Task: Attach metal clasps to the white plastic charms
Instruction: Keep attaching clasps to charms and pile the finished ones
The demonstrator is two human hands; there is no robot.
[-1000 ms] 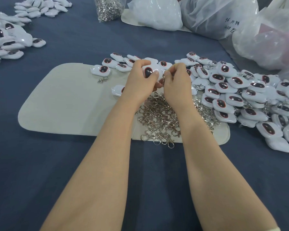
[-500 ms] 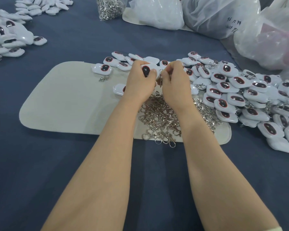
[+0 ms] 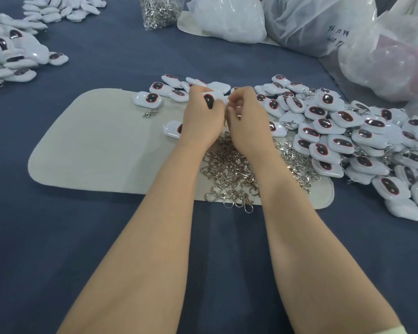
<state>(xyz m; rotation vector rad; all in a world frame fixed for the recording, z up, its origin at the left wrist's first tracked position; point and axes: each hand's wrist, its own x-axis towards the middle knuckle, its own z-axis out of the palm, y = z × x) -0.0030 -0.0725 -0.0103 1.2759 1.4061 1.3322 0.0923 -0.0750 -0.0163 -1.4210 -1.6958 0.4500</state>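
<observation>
Table (image 3: 82, 237), blue-covered: bearing all below.
Mat (image 3: 94, 145), pale: under hands and loose stock.
Charm heap (image 3: 343, 141), right of mat: near enough to swallow a dropped, unfinished piece.
Clasp pile (image 3: 229, 174), tangled, beneath wrists: liable to snag and drag.
Left hand (image 3: 200, 119): gripping one white charm (image 3: 209, 100), raised above mat.
Right hand (image 3: 246, 121): fingers curled, pinching at charm's edge; clasp there hidden, presumed.
Risk, judged: attachment point missed, clasp springing loose and slipping into pile.
</observation>
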